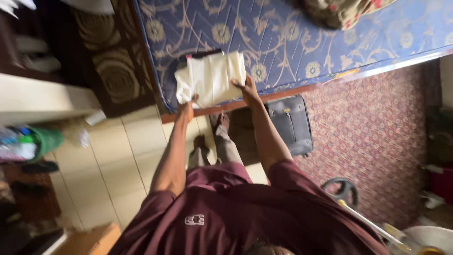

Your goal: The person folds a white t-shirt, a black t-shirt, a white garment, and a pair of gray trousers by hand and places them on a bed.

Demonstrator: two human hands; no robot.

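Head view: a cream folded cloth bundle lies near the edge of the blue floral-patterned mattress, already folded compact. The left hand pinches its near corner; the right hand presses flat, fingers spread, on its side.

my head view is dim and warm, with soft daylight falling from the upper right across the blue mattress. the left side sinks into deep shadow. i see motion blur throughout, mild stretching toward the edges, and slight glare on the pale folded cloth.
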